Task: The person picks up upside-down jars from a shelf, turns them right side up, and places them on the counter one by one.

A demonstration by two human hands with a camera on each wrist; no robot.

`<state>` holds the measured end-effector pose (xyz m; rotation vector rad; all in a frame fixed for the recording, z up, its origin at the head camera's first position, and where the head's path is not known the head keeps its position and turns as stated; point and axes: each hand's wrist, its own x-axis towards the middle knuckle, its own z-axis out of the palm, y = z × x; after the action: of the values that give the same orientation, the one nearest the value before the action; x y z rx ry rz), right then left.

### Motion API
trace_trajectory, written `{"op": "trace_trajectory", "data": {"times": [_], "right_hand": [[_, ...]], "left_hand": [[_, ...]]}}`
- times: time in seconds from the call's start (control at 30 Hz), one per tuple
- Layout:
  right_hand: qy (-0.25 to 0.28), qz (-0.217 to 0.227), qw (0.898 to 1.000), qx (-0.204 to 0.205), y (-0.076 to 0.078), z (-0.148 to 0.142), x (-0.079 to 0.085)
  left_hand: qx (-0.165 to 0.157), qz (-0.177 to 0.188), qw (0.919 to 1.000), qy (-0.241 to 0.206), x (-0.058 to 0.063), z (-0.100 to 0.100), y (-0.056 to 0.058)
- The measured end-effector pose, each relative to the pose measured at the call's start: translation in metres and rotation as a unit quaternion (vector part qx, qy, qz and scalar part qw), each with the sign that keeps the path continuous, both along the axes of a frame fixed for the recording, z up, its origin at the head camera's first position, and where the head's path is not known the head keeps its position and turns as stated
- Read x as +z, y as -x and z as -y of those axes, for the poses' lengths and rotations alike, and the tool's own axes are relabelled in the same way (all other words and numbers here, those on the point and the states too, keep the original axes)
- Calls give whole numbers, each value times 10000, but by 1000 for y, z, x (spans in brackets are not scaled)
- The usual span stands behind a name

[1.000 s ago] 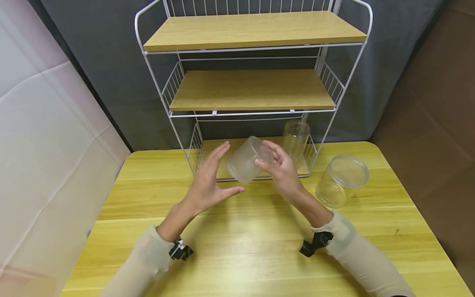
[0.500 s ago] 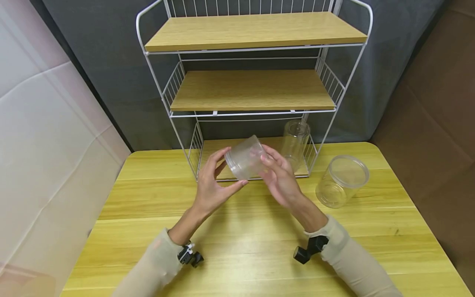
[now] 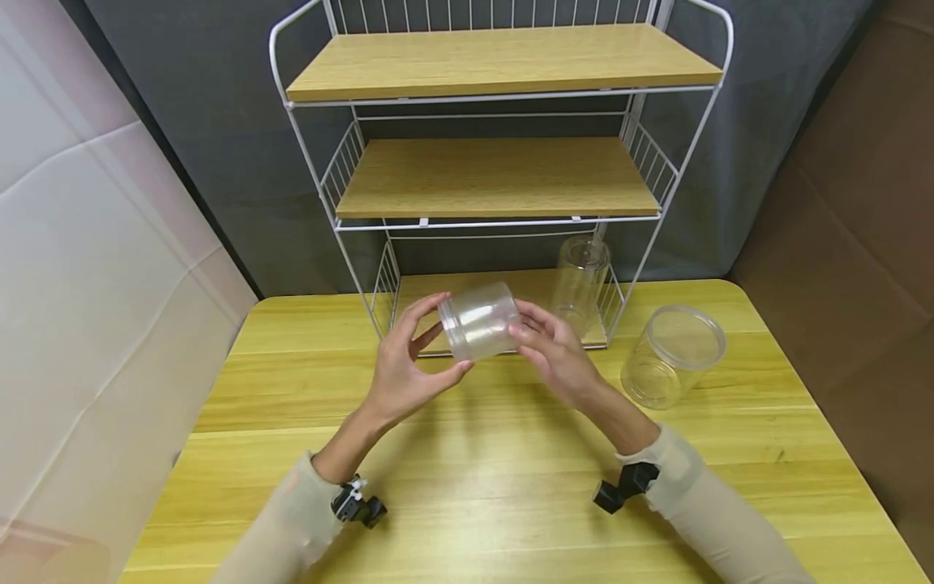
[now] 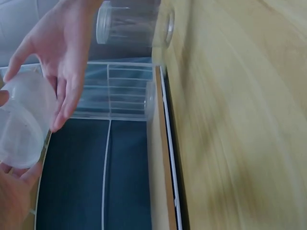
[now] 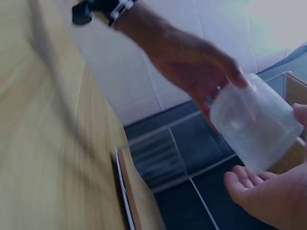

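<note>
A small clear plastic jar (image 3: 481, 321) is held sideways above the table, in front of the rack's lowest shelf. Its ridged end points left. My left hand (image 3: 404, 361) grips that end, thumb below and fingers above. At the other end my right hand (image 3: 556, 353) holds the jar between thumb and fingers. The left wrist view shows the frosted-looking jar (image 4: 24, 120) between the right hand (image 4: 64, 57) and the left hand (image 4: 14, 199). From the right wrist, the jar (image 5: 256, 122) spans the gap from the left hand (image 5: 189, 67) to the right hand (image 5: 276, 196).
A white wire rack with wooden shelves (image 3: 496, 178) stands at the back of the wooden table (image 3: 481, 487). One tall clear jar (image 3: 581, 280) is on its bottom shelf, at the right. Another clear jar (image 3: 673, 357) with a lid stands on the table right of the rack.
The left hand has closed in from beside the jar and now grips its left end. The jar has turned closer to level, its ridged end leftward, and the right hand's hold has shifted toward the other end.
</note>
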<state>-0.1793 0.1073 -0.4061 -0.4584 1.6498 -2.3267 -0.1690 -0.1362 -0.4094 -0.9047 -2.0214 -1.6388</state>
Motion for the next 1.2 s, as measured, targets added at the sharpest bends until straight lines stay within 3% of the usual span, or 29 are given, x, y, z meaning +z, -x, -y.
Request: {"op": "trace_trajectory", "data": {"times": [0.07, 0.13, 0.37, 0.47, 0.57, 0.73, 0.83, 0.93, 1.2], "right_hand": [[-702, -305, 9971, -24, 1, -6, 2], [-1388, -750, 9875, -45, 3, -12, 6], [-2739, -2150, 9371, -240, 7, -35, 26], [-3535, -2722, 8928, -622, 6, -44, 39], [-4153, -3459, 8349, -1043, 5, -52, 52], [-4431, -4920, 7333, -1548, 8, -66, 74], [-4506, -5495, 6818, -1735, 15, -75, 86], [-4618, -5699, 6555, -1796, 23, -84, 96], [-5193, -5693, 6090, -1880, 47, -104, 112]], "left_hand": [[-56, 103, 9999, 120, 2, 4, -1], [-106, 167, 9995, 254, 4, 9, -2], [-153, 140, 9974, 688, 6, 23, 1], [-105, 114, 9944, 1050, 7, 30, 2], [63, 64, 9880, 1543, 8, 38, 3], [382, 55, 9699, 2402, 10, 55, 1], [459, 126, 9573, 2853, 11, 67, -1], [462, 140, 9471, 3174, 12, 80, -2], [491, 305, 9282, 3676, 18, 111, -3]]}}
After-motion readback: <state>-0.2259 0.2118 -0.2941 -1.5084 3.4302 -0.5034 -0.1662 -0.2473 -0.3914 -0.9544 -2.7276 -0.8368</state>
